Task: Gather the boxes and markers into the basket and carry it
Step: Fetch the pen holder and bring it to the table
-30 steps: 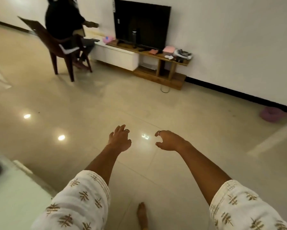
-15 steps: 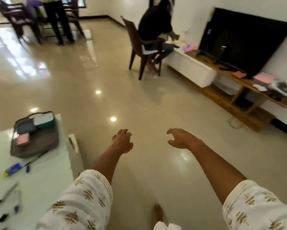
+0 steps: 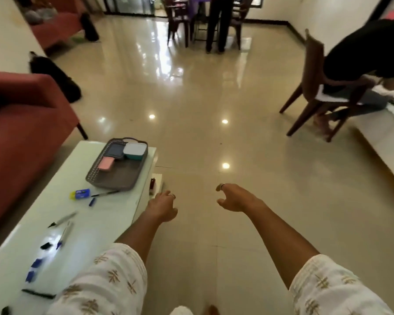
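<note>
The grey perforated plastic basket (image 3: 117,170) sits at the far end of the pale glossy low table (image 3: 114,221), already holding a teal-and-white box (image 3: 134,151), a dark lidded box (image 3: 115,150) and a small pink box (image 3: 105,164). Loose pens and markers (image 3: 62,220) lie scattered nearer along the tabletop, so any may be overlooked or rolled off the slick edge by a hasty sweep. The left hand (image 3: 163,206) hangs just past the table's edge, near the basket; the right hand (image 3: 233,200) is well apart over the floor. Both hold nothing, fingers loosely curled
</note>
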